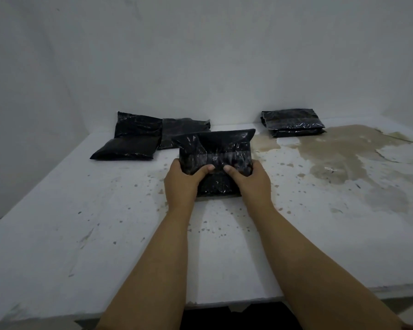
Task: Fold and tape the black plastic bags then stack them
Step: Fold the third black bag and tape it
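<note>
A folded black plastic bag with a band of clear tape across its middle stands tilted at the centre of the white table. My left hand grips its left side, thumb on the front. My right hand grips its right side, thumb on the front too. At the back right lies a stack of taped black bags. Three loose black bags lie at the back left: one, one in front of it, and one partly behind the held bag.
A white wall rises right behind the table. The table top is stained with brown patches on its right half and small specks near the middle. Its front edge runs below my forearms.
</note>
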`<state>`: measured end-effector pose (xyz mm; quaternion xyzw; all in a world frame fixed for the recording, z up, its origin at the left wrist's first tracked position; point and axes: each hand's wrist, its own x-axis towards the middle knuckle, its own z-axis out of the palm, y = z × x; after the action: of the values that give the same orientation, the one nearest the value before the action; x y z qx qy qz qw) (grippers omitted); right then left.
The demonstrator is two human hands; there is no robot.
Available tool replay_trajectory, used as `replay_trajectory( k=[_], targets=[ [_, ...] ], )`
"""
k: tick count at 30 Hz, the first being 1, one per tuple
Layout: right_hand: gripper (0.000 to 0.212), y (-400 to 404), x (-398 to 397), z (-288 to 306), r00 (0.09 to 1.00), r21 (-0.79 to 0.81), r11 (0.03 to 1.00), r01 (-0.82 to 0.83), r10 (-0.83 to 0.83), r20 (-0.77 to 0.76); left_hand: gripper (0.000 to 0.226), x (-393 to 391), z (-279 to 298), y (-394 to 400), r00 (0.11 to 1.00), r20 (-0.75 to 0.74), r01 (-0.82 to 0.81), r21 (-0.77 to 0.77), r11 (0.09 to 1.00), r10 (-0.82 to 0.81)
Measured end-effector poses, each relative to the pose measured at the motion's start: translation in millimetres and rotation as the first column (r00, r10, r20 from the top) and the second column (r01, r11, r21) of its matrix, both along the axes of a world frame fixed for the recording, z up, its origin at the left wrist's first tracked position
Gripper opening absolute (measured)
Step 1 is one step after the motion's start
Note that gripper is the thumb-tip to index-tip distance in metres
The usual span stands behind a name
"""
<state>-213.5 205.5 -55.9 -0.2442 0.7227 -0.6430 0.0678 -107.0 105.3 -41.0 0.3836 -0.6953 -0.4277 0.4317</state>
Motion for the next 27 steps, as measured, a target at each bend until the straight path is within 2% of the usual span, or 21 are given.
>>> replay_trajectory(
  k=[3,6,12,14,17,20,23,25,27],
  targets=[
    [0.027,2,-1,2,1.0,-0.009,1.0,0.006,-0.006,-0.02,0.043,0,-1,-4,1.0,-0.014,0.015,-0.003,1.0,-0.015],
    [0.017,5,-3,3,0.999,-0.035,0.999,-0.031,0.032,0.009,0.037,1,-4,-7,1.0,-0.02,0.01,-0.002,1.0,-0.01],
    [0.031,1,-4,2,0.988,-0.09,0.995,-0.039,0.051,0.143,0.032,3,-6,-5,0.996,-0.034,-0.087,-0.058,0.994,0.086],
    [0.039,3,-3,3,0.995,-0.07,0.997,-0.016,0.023,0.093,0.036,4,-7,-2,0.994,-0.082,-0.081,-0.024,0.996,0.079],
    [0.033,9,0,7,0.999,-0.047,0.998,-0.032,0.034,0.036,0.04,7,-7,-3,0.992,-0.107,-0.06,0.087,0.994,0.069],
    [0.04,12,0,9,0.997,-0.053,0.998,-0.034,0.037,0.064,0.039,9,-6,-6,0.992,-0.123,0.026,0.259,0.966,0.006],
    [0.043,12,-2,10,0.996,-0.058,0.998,0.025,-0.019,0.092,0.047,8,2,-4,0.994,-0.112,0.048,0.313,0.949,-0.013],
    [0.044,11,-7,10,0.994,-0.064,0.997,0.051,-0.045,0.103,0.052,7,10,0,0.994,-0.097,0.075,0.257,0.964,-0.052],
    [0.047,11,-14,12,0.992,-0.063,0.996,0.057,-0.049,0.116,0.052,4,12,2,0.994,-0.053,0.101,0.119,0.988,-0.096]
  ],
)
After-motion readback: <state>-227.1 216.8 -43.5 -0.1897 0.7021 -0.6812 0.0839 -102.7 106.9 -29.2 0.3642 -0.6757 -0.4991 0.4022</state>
